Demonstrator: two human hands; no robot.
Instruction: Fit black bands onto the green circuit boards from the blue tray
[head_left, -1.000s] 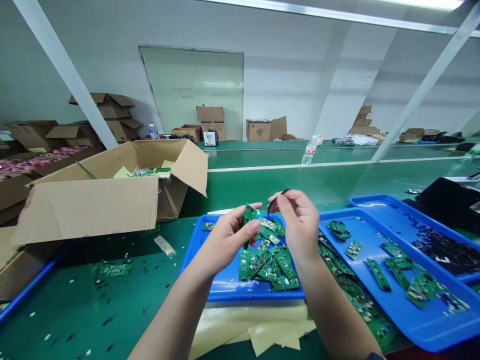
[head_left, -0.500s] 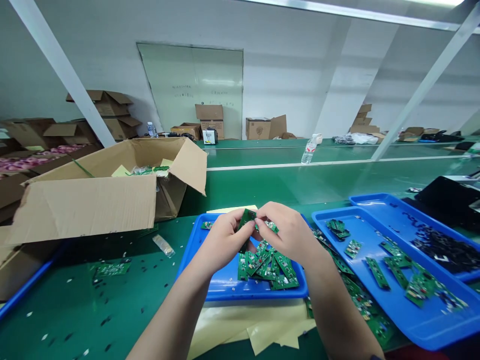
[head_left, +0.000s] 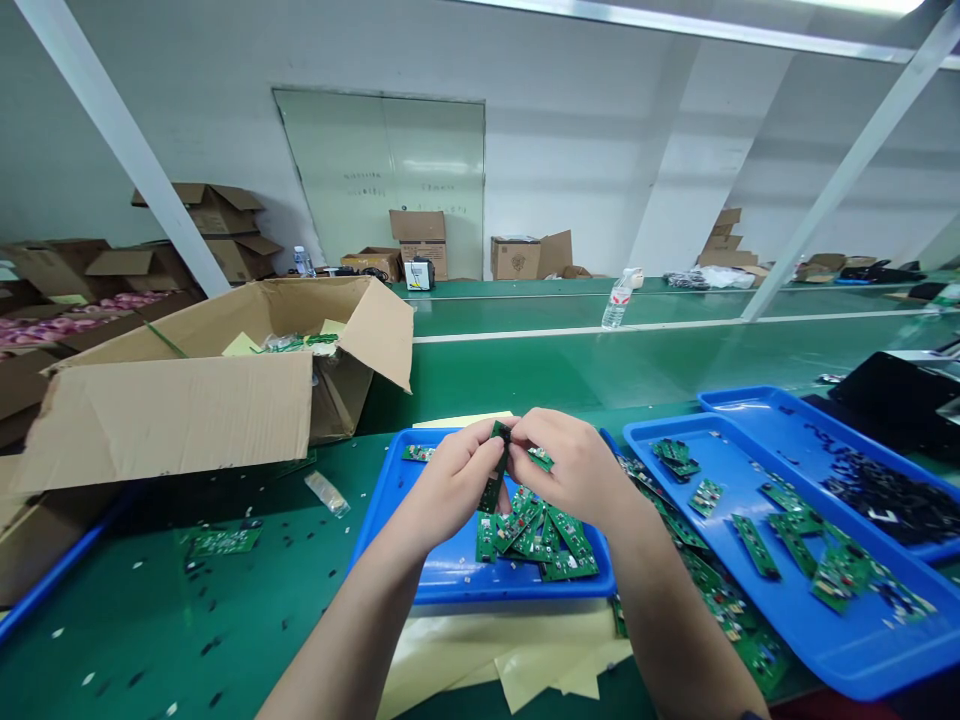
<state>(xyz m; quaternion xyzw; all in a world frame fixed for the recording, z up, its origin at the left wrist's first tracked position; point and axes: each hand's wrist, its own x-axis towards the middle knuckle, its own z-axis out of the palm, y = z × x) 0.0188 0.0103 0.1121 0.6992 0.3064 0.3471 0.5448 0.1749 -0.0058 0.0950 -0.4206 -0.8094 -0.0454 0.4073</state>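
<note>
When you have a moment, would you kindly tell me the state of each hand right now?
Left hand: closed, holding a green circuit board.
Right hand: fingers bent in at the board's upper end; whether closed on anything cannot be told.

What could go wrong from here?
1. The circuit board, pinched in the left hand, might slip into the blue tray below.
2. The right hand, close at its upper end, could press too hard and damage it.
3. The loose boards overlap, so they might scratch each other.

Green bench (head_left: pixel 510 375): blue trays (head_left: pixel 465 578), yellow paper (head_left: pixel 450 650), bottle (head_left: pixel 616 304).
</note>
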